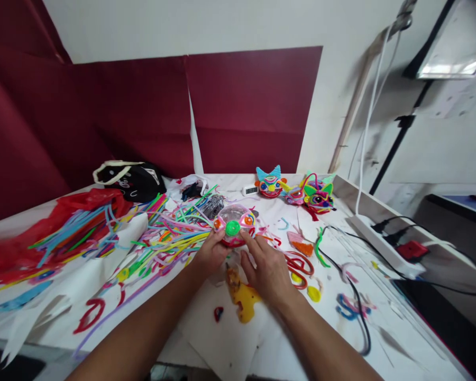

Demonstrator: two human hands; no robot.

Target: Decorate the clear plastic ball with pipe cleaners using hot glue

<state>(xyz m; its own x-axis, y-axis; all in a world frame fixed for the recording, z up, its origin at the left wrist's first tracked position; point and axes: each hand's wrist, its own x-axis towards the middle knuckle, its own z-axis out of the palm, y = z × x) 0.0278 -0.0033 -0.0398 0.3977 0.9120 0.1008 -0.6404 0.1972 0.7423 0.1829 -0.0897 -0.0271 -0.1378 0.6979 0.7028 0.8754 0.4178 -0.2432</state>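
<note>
My left hand (214, 253) is closed on the lower left edge of a round pipe-cleaner craft face (241, 214). The craft has a clear domed middle, a pink and red rim, orange round eyes and a green coiled disc (232, 228). Beside that disc, the index fingertip of my right hand (267, 264) touches the craft's lower right part, its fingers stretched and the thumb apart below. Under my hands lies a flat yellow piece (246, 301) with a brownish upper end. A small dark red and blue bit (218, 314) is to its left.
Loose pipe cleaners (174, 246) and a red plastic bag (59, 222) cover the left. Orange-handled scissors (301, 264) lie right of my hands. Finished-looking craft faces (269, 182) stand at the back. A black cable (355, 291) runs from a white power strip (384, 246).
</note>
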